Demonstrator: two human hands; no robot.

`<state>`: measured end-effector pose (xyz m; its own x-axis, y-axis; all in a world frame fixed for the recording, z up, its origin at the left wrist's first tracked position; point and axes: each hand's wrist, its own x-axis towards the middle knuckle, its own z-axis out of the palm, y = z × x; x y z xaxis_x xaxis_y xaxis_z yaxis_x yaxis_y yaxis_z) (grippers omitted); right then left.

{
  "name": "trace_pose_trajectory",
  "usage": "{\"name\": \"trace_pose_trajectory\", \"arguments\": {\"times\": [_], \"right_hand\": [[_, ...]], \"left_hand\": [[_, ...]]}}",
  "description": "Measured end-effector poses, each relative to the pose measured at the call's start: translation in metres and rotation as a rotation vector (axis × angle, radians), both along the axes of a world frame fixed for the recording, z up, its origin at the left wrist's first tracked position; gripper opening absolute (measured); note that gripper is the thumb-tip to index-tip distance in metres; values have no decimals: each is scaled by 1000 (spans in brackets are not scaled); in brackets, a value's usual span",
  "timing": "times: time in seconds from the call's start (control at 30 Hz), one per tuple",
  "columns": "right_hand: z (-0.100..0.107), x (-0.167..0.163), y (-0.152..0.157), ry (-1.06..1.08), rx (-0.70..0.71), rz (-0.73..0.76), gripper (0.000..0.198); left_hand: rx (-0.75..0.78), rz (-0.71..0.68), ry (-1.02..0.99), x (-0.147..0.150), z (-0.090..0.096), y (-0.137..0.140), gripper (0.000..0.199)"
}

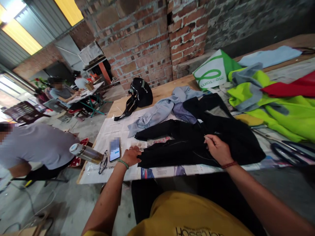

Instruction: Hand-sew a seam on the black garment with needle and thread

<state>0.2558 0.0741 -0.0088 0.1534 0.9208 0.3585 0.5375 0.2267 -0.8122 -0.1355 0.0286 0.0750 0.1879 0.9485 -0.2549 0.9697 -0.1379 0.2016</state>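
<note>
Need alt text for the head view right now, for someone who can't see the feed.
A person's left hand presses the edge of a black garment spread on a newspaper-covered table, while the right hand pinches something fine on top of it. A phone, glasses and a bottle lie left of it; grey cloth and a black bag lie beyond.
</note>
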Motion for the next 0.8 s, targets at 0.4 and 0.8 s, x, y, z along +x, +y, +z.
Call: {"name": "trace_pose_trajectory", "arguments": {"times": [0.4, 0.8], "right_hand": [[-4, -1, 1, 6, -10, 5, 31], [-6, 2, 0, 16, 6, 4, 28]], "left_hand": [[33, -109, 227, 85, 11, 10, 29], [129, -73, -100, 198, -13, 28, 31]]}}
